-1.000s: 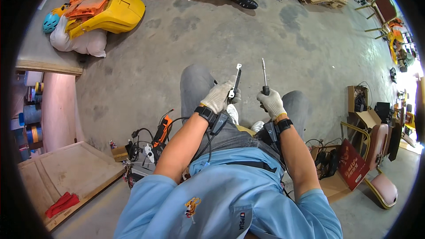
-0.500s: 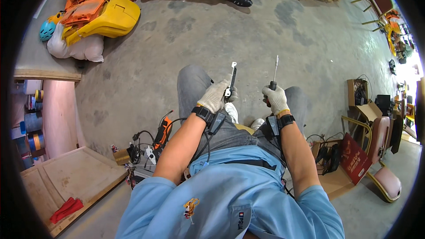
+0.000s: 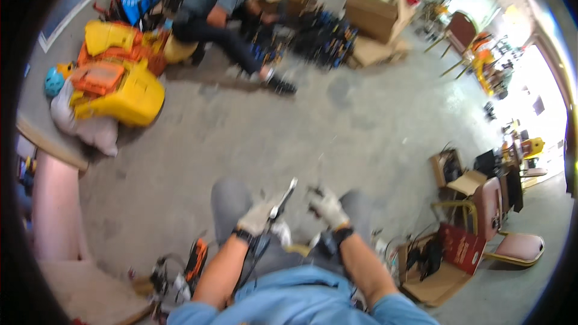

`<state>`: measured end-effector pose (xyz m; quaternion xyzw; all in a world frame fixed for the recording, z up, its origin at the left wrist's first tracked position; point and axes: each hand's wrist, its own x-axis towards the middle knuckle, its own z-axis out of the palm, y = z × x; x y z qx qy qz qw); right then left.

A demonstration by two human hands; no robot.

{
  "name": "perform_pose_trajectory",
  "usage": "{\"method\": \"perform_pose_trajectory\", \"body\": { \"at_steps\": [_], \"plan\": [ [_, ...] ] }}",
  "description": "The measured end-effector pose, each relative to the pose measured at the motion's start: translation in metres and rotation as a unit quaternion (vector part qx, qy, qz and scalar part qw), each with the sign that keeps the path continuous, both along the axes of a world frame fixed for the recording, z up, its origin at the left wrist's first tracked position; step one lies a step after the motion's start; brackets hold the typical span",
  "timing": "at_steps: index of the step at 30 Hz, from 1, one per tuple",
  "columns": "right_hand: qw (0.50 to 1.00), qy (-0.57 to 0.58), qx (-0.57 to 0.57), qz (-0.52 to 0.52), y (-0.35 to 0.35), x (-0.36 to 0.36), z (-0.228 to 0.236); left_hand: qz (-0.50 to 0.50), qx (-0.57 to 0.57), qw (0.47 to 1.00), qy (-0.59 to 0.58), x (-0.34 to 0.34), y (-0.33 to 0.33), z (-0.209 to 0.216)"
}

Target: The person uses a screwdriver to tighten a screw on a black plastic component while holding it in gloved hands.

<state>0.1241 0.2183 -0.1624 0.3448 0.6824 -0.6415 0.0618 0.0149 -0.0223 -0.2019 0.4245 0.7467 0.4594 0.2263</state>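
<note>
My left hand (image 3: 257,216), in a pale knit glove, is closed around a slim white-and-black bar-shaped part (image 3: 284,198), which slants up to the right. Gloved as well, my right hand (image 3: 330,207) grips a screwdriver (image 3: 315,192) by its dark handle. The screwdriver's shaft is faint from motion blur and points away from me. Both hands are over my knees, a short way apart, and the two held things do not appear to touch.
Beside my left leg lies an orange-and-black tool (image 3: 196,259) among cables. To the right are an open cardboard box (image 3: 435,283) and a chair (image 3: 490,204). Yellow plastic shells (image 3: 129,93) are piled at far left. A co-worker (image 3: 220,6) sits ahead near heaped cables (image 3: 325,36).
The view has tilted up, bringing the co-worker and the far side of the room into sight. My hands appear lower in the picture and slightly closer together, still holding the same things.
</note>
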Motion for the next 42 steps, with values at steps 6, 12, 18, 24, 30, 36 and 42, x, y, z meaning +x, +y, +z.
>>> {"method": "perform_pose_trajectory", "body": {
  "at_steps": [6,12,18,24,30,36,42],
  "plan": [
    [0.976,0.026,-0.204,0.070,-0.004,0.009,-0.006,-0.019,0.025,0.805,-0.592,0.001,0.000,0.004],
    [0.958,0.068,-0.269,0.076,0.002,0.007,-0.026,0.025,0.029,0.777,-0.629,-0.002,0.006,0.015],
    [0.931,0.142,-0.336,0.000,-0.004,0.004,-0.008,-0.018,0.095,0.722,-0.685,-0.007,-0.002,0.002],
    [0.942,0.103,-0.319,0.019,0.001,0.005,-0.009,-0.006,0.007,0.864,-0.503,-0.004,-0.007,-0.019],
    [0.969,0.105,-0.221,0.045,-0.002,0.008,0.023,0.041,0.075,0.848,-0.522,-0.001,0.002,0.022],
    [0.977,0.085,-0.187,0.060,-0.003,0.006,0.028,0.059,0.031,0.842,-0.535,-0.003,0.007,0.080],
    [0.950,0.096,-0.283,-0.090,-0.017,0.001,0.029,0.176,0.164,0.747,-0.620,0.000,0.023,0.089]
  ]
}}
